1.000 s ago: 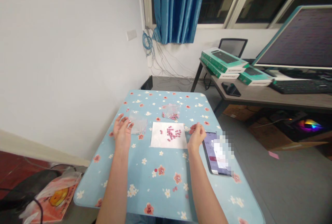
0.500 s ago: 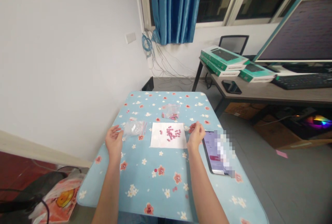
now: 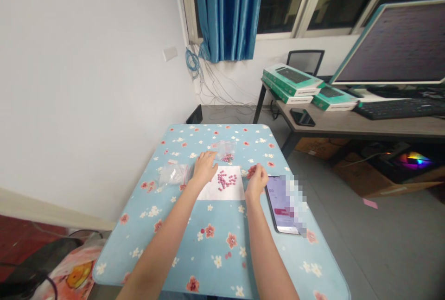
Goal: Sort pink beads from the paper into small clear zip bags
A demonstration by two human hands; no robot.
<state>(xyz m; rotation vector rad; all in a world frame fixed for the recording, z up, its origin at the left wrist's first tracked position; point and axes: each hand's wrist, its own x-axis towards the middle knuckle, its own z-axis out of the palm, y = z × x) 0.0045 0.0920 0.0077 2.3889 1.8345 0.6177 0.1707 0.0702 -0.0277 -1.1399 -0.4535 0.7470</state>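
My left hand (image 3: pixel 205 167) reaches over the far left part of a white sheet of paper (image 3: pixel 222 195), its fingers stretched toward a clear zip bag (image 3: pixel 225 148) holding small pink beads. Whether the fingertips touch that bag cannot be made out. On the paper lies a loose cluster of pink beads (image 3: pixel 226 180), to the right of this hand. My right hand (image 3: pixel 257 179) is closed, its fingers curled together just beyond the paper's right edge. Anything inside those fingers is hidden. Left of the paper rests another clear plastic bag (image 3: pixel 174 174).
A lit phone (image 3: pixel 280 207), partly pixelated, lies right of my right hand on the flowered tablecloth (image 3: pixel 194 253). A desk (image 3: pixel 333 126) with green keyboard boxes (image 3: pixel 292 79), a dark phone (image 3: pixel 302 117) and a monitor (image 3: pixel 396 45) stands to the right. A wall borders the left.
My left hand has moved right and away from me, from beside the left plastic bag to over the paper. My right hand stays closed near the paper's right edge. The view has shifted slightly.
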